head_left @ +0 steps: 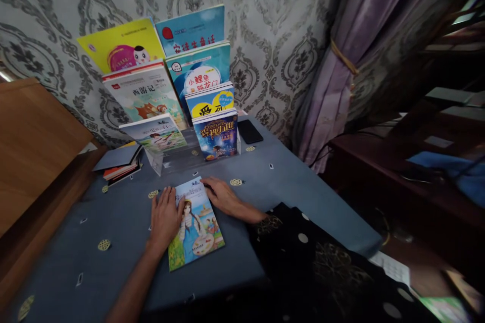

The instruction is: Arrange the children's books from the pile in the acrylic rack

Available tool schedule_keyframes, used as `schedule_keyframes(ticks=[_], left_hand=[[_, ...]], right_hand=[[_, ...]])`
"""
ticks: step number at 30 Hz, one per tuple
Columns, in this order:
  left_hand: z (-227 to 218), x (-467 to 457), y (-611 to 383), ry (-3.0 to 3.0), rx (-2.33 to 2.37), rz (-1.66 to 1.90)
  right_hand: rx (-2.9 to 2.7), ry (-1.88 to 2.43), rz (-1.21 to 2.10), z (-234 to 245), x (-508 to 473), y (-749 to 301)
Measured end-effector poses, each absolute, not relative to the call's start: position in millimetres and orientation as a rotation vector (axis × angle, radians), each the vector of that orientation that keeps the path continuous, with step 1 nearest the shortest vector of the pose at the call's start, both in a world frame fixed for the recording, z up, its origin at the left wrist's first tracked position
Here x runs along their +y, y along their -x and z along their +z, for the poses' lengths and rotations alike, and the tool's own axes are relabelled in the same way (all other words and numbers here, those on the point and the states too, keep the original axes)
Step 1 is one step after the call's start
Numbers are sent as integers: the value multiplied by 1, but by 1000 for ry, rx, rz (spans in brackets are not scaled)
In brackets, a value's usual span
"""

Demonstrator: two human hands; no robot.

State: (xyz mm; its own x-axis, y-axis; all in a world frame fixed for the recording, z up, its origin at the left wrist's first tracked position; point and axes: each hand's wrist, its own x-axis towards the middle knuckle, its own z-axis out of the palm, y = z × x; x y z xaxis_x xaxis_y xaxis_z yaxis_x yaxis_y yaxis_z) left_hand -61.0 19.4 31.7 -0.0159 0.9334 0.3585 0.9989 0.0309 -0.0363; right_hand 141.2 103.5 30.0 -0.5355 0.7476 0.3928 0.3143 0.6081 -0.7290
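Note:
A children's book (pixel 197 229) with a girl in a blue dress on its cover lies flat on the blue-grey tablecloth (pixel 125 262). My left hand (pixel 164 217) lies flat on the book's left edge, fingers stretched out. My right hand (pixel 220 194) rests at the book's upper right corner, fingers spread and touching it. Neither hand has lifted the book.
A tiered clear stand (pixel 157 161) against the wall holds several upright picture books (pixel 197 73). A black phone (pixel 250 131) lies to its right. A small stack of books (pixel 119 161) sits at the left. Purple curtain (pixel 341 60) and dark furniture (pixel 417 171) stand right; black patterned cloth (pixel 322 262) drapes the near corner.

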Motion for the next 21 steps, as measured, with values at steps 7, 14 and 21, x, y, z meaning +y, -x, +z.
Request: schedule_keyframes(ticks=[7, 14, 21], left_hand=[[34, 23, 60, 2052, -1947, -287], [27, 28, 61, 2186, -1923, -382], [27, 35, 60, 2314, -1832, -424]], right_hand=[[-2079, 824, 810, 29, 105, -141], [-2008, 787, 872, 24, 107, -140], [-1988, 798, 911, 22, 108, -141]])
